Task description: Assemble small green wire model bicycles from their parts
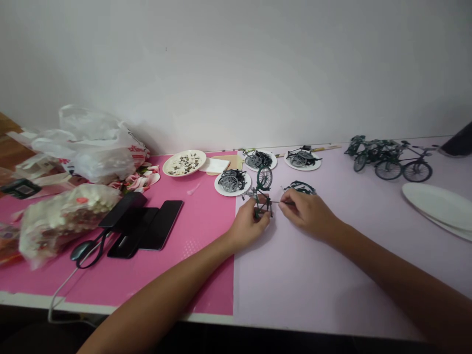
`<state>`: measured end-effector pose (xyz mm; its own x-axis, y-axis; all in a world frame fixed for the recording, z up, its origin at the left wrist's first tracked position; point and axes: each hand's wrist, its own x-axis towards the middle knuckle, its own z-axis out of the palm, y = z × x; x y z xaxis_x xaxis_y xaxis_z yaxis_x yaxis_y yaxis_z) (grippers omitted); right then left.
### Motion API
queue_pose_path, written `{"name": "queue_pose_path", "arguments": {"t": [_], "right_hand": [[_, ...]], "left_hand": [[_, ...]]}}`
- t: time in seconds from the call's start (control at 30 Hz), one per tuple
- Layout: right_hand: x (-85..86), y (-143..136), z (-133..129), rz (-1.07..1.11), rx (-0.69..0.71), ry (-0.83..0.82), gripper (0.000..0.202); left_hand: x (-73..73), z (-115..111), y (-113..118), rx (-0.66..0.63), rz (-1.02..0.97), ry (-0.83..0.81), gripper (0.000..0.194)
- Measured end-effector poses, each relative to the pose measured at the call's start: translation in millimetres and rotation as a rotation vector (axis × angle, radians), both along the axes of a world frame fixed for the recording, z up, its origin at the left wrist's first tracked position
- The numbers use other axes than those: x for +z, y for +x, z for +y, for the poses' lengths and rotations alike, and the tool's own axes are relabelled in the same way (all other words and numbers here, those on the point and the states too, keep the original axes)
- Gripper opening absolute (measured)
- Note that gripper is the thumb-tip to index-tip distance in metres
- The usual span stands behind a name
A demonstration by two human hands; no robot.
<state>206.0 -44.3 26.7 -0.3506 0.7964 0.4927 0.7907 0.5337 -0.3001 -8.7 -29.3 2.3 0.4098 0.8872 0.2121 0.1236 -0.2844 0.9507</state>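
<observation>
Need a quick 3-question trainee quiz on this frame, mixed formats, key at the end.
1. True or false: the left hand grips the partly built model bicycle on the lilac mat.
2. What lies nearest the black scissors?
A. the finished model bicycles
B. the black phones
C. the big white plate
3. Fill in: the small plates of wheel parts number ____.

Key
1. True; the right hand brings a thin tool to the model.
2. B; both lie on the pink mat.
3. Three; a fourth dish holds tiny pieces.
</observation>
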Motion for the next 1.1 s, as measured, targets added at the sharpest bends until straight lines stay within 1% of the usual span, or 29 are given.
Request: {"name": "queue_pose_path", "arguments": {"t": [0.1, 0.33, 0.5, 0.63, 0.73, 0.83, 0.9, 1.0, 1.1], "right_hand": [[0.8, 0.2, -0.4, 0.01, 0.011, -0.021, 0.01], [-1.9, 3.1, 4.1, -0.04, 0.028, -0.014, 0.015], [-6.8, 4.9, 8.8, -0.117, -0.017, 0.035, 0.029], [-7.3, 4.6, 9.0, -0.149, -0.051, 0.037, 0.038], [-2.3, 2.1, 3.8, -0.079, -0.034, -0.017, 0.036], [3.0, -0.2, -2.4, 0.017, 0.006, -0.114, 0.021], [4.4, -0.5, -4.6, 0.067, -0.005, -0.162, 0.014], [3.6, 1.1, -4.7, 0.138, 0.003, -0.234, 0.011], [2.5, 3.0, -3.5, 0.197, 0.034, -0.3, 0.014]], "left_hand": [[0.4, 0.2, 0.5, -0.004, -0.007, 0.001, 0.033], [3.1, -1.4, 0.0, 0.0, 0.006, 0.004, 0.035], [3.5, -2.2, 0.3, -0.006, -0.008, -0.004, 0.035], [2.6, -1.6, 0.1, -0.015, 0.024, 0.007, 0.038], [1.4, -0.8, -0.2, -0.018, 0.04, 0.011, 0.038], [1.1, -0.5, 0.1, -0.008, 0.009, 0.01, 0.037], [1.9, -1.1, 0.4, -0.002, -0.027, -0.011, 0.039], [3.9, -2.4, 0.6, -0.012, -0.051, -0.046, 0.041], [4.3, -2.9, 0.6, -0.009, -0.043, -0.05, 0.041]]}}
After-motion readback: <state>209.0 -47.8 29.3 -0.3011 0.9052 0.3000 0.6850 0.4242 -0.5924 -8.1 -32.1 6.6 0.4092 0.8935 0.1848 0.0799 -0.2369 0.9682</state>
